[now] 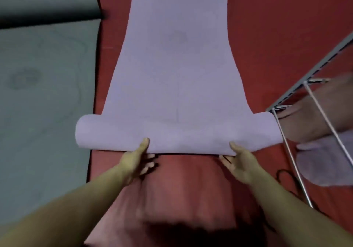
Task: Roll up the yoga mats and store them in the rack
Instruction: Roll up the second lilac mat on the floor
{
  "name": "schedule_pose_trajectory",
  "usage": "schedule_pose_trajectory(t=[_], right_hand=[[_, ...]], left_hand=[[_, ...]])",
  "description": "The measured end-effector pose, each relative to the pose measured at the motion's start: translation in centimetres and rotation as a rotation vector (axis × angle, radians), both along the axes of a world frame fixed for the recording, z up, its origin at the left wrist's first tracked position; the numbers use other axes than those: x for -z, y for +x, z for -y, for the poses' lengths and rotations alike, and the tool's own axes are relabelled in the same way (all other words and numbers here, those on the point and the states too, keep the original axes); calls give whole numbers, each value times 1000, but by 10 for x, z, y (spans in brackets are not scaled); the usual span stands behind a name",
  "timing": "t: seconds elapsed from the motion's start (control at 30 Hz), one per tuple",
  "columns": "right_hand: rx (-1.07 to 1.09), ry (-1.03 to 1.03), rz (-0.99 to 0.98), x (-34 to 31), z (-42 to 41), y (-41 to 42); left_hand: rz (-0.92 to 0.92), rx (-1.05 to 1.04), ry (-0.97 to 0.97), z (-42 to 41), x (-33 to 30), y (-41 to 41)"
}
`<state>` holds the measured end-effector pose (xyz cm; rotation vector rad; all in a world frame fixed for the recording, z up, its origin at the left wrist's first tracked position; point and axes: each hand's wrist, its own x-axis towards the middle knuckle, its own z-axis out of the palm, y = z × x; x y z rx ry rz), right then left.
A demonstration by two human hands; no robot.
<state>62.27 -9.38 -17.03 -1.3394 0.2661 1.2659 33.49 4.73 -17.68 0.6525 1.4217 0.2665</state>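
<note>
Holding purple mat (172, 86); rolls (321, 113) in rack (292, 151)

Open red floor (267, 36) runs right of the purple mat (177, 65), room to pass there. Down low on the right the wire rack (290, 151) crowds in, touching or just beside the roll's end. On the left, only a narrow red strip separates it from the green mat (44, 93).
</note>
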Motion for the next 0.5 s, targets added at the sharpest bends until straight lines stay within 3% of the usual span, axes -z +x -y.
schedule_pose_trajectory(t=[0.1, 0.17, 0.23, 0.27, 0.33, 0.43, 0.47, 0.5], right_hand=[[7, -51, -10, 8, 14, -14], [-76, -141, 26, -1, 15, -23], [-254, -288, 76, -15, 20, -32], [-357, -349, 165, -23, 23, -38], [-589, -360, 644, -28, 30, -53], [-889, -83, 1765, -20, 29, -71], [-970, -27, 1995, -14, 23, -74], [-1063, -35, 2098, -8, 14, -72]], left_hand=[[-319, 45, 122, 23, 4, 0], [-602, 134, 505, 36, 2, 0], [-691, 265, 1055, 42, -4, -2], [-717, 430, 1283, 39, -5, -1], [-773, 869, 1434, 22, -3, 2], [-879, 1375, 1153, -9, -1, 12], [-907, 1453, 1105, -16, 1, 17], [-921, 1491, 1101, -21, 2, 22]])
